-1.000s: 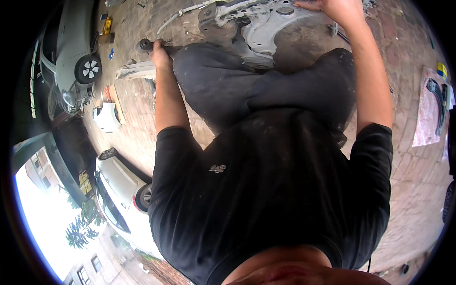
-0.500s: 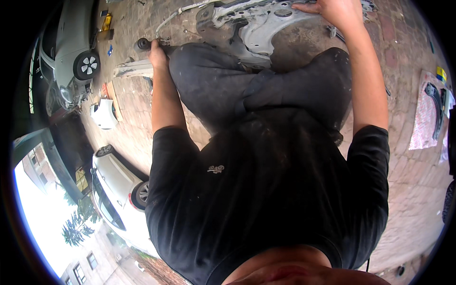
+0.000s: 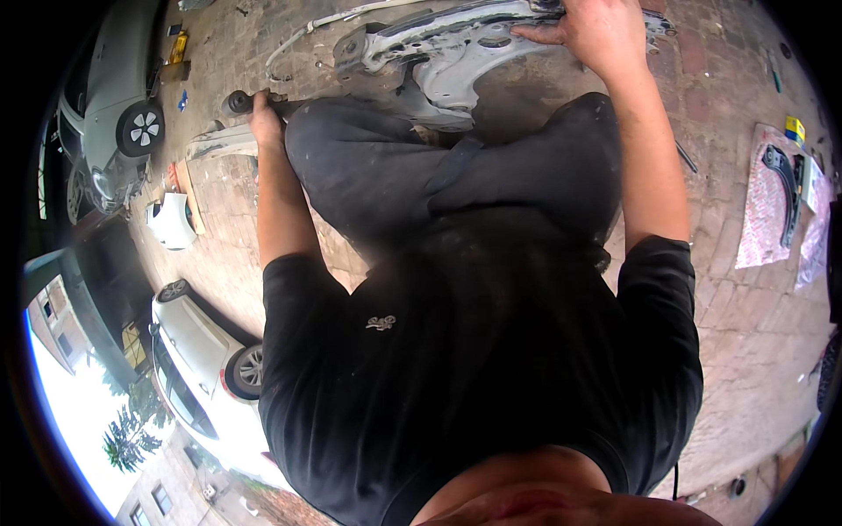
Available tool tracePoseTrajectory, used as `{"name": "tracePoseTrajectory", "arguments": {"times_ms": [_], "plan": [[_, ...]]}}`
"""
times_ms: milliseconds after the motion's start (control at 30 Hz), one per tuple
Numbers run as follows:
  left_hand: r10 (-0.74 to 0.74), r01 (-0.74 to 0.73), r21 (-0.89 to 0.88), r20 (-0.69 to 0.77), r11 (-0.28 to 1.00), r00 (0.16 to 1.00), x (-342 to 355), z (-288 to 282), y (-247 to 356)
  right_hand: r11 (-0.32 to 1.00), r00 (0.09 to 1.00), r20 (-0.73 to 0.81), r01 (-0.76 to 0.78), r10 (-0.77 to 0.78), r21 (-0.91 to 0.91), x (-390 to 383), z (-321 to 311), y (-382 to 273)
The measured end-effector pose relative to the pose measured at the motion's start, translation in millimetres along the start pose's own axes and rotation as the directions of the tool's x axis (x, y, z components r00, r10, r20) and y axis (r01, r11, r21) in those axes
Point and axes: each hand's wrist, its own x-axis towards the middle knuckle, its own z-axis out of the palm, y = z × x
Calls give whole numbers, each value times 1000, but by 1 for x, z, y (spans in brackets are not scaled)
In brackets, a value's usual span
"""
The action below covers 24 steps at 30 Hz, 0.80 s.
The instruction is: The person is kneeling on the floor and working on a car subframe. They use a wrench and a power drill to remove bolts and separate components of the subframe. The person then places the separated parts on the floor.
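Observation:
A grey and white metal car part [image 3: 449,79], bent and scuffed, with holes along it, lies before my crossed legs. My right hand [image 3: 605,39] is on the far right end of this part. Its thumb stretches left over the metal and the other fingers are partly hidden at the top edge of the view. Beside my left knee, my left hand [image 3: 266,121] is closed round a dark tool with a thick round end [image 3: 237,103]. The rest of that tool is mostly hidden by the hand and the knee, so its kind is unclear.
Left of my knee lies a pale long panel [image 3: 215,142]; a thin pale rod [image 3: 303,33] curves behind. A white panel [image 3: 172,221] and two parked cars stand farther left. At right, a black curved part [image 3: 783,188] lies on patterned sheeting near a yellow box [image 3: 795,130].
The view has shifted slightly, so most things sit a little farther left in it. Both hands keep their places on the tool and the car part.

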Motion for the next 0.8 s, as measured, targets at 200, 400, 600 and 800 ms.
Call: {"name": "tracePoseTrajectory", "arguments": {"times_ms": [200,400,600,800], "plan": [[72,-72,9,-8,997,997,-18,-7,-4,994,990,-84,109,-109,-9,-2,5,-7],[97,-94,201,-8,975,995,-51,7,23,985,991,107,95,-80,-145,-17,-1,-1],[68,-75,297,34,952,997,-52,2,25,984,986,75,155,-149,-85,-18,-6,0],[69,-83,159,90,984,994,-58,3,23,986,982,125,149,-139,-75,-18,7,16]]}}
